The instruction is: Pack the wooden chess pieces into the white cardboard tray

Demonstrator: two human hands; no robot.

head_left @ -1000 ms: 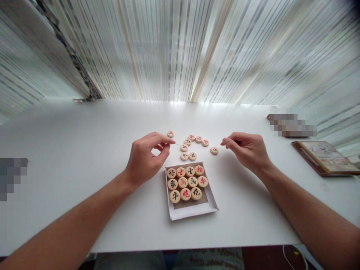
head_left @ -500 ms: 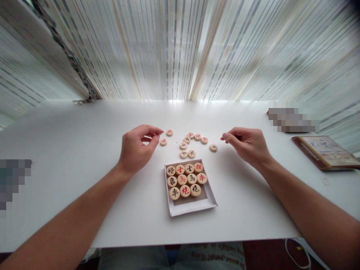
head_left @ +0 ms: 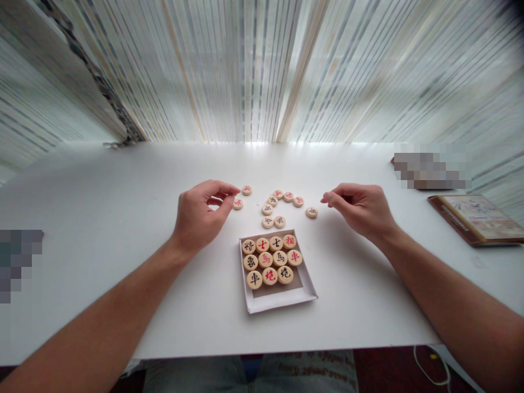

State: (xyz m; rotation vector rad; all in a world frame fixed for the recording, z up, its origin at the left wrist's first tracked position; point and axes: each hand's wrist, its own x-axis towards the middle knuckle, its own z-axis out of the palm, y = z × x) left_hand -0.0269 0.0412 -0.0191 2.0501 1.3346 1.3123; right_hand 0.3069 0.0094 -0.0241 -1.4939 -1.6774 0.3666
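Observation:
My left hand hovers left of the loose pieces. Its fingers are curved, thumb and fingertips slightly apart, with nothing seen between them. Close to its fingertips lie two red-marked xiangqi pieces, one just beyond and one partly behind the thumb. My right hand is loosely closed, thumb against the curled fingers, with no piece showing in it. Just left of its fingertips lies a black-marked xiangqi piece. Between the hands, several more pieces form a curved row. Nearer me, a shallow white box holds rows of larger-looking pieces.
The white table carries everything. A brown-edged book or flat box lies at the right, with a blurred-out item behind it. A striped curtain hangs along the far edge. Another blurred patch is at the left.
The view has shifted very slightly. My left fingertips now overlap the nearer red piece a little; both hands otherwise keep their places, and the pieces and box have not moved.

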